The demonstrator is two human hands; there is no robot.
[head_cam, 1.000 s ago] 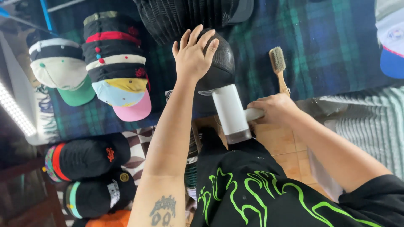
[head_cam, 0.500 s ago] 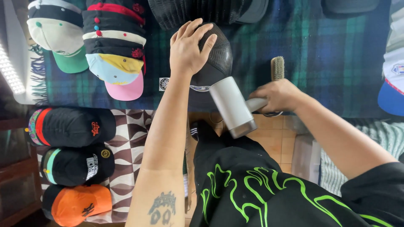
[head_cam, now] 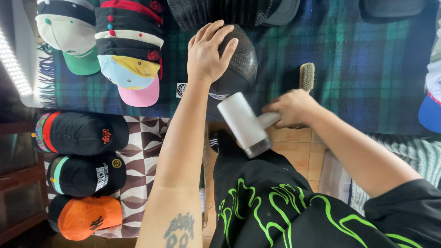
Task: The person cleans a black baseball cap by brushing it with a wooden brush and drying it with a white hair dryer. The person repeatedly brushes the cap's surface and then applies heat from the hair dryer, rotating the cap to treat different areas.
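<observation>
My left hand [head_cam: 209,53] lies flat with spread fingers on top of a black mesh cap [head_cam: 241,64] that rests on a dark plaid blanket [head_cam: 358,59]. Just below the cap, my right hand [head_cam: 291,108] grips the handle of a white lint roller [head_cam: 241,124], whose drum points down and to the left, off the cap. A wooden brush [head_cam: 307,76] lies on the blanket right above my right hand.
A stack of coloured caps [head_cam: 131,50] and a white-and-green cap [head_cam: 69,39] sit at the upper left. Three caps, two black [head_cam: 80,133] and one orange [head_cam: 87,216], lie on a brown patterned cloth [head_cam: 142,151] at lower left. A blue cap [head_cam: 432,101] is at the right edge.
My right hand has tilted the lint roller from upright to slanting and drawn it slightly away from the cap. My left hand stays on the cap. The view shifted down.
</observation>
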